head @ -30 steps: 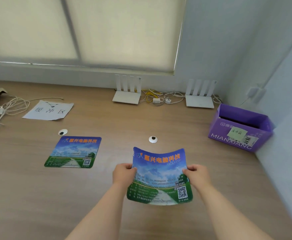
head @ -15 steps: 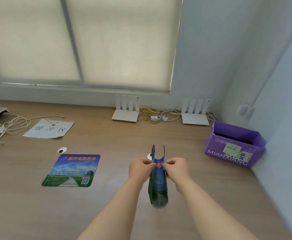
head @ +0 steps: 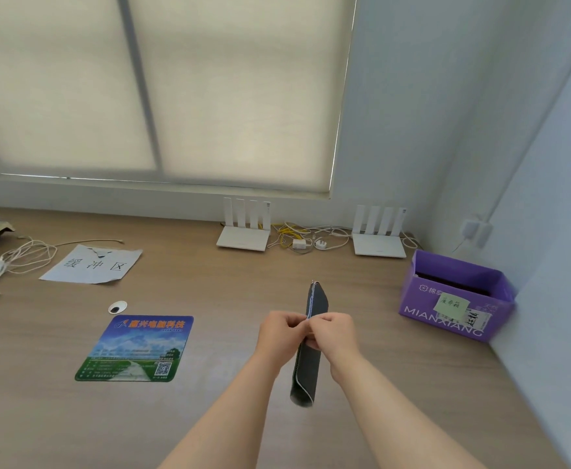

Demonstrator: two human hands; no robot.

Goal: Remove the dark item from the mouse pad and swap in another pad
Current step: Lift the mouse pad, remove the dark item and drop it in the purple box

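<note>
I am holding the folded mouse pad (head: pixel 308 363) up above the desk (head: pixel 230 292), folded in half with its dark underside facing out, so it is hanging edge-on to me between my two hands. My left hand (head: pixel 279 335) and right hand (head: pixel 333 333) are both pinching it near its upper part, fingers curled closed on the fold, knuckles nearly touching each other. The lower end of the pad is dangling free below my wrists. Well to the left, the second mouse pad (head: pixel 138 348) is lying flat on the desk, print side up, with a small round white-and-black object (head: pixel 117 307) just beyond its far left corner. Further back a sheet of paper (head: pixel 91 264) is lying beside loose white cables (head: pixel 3 262). Two white routers (head: pixel 243 231) are standing against the wall, and a purple box (head: pixel 453 299) is sitting at the right, near the side wall.
</note>
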